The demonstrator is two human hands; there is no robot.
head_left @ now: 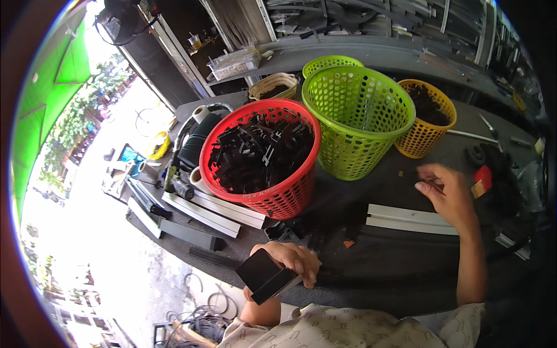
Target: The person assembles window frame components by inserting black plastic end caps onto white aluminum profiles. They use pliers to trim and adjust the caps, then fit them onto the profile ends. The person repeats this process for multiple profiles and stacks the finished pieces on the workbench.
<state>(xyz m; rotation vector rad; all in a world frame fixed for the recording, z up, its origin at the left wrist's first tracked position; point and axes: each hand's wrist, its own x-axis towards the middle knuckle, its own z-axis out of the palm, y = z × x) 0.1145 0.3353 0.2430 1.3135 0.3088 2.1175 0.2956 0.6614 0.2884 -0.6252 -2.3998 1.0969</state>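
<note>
My left hand [287, 261] is closed around a short black rectangular profile piece [264, 274] near the table's front edge. The piece is tilted, with a flat dark face showing and a paler side below. Out over the table to the right is my right hand [448, 197], with curled fingers and a gap between thumb and forefinger; nothing shows in it. It hovers by the end of a white grooved strip [406, 219]. A red perforated basket [278, 200] full of small black pieces [261, 153] stands beyond my left hand.
A tall green basket [354, 148] stands beside the red one, with a yellow basket [419, 139] of dark bits to its right. White profile lengths [203, 214] lie at the left. A red-and-tan object [481, 181] lies near my right hand. A beige basket [272, 86] stands behind.
</note>
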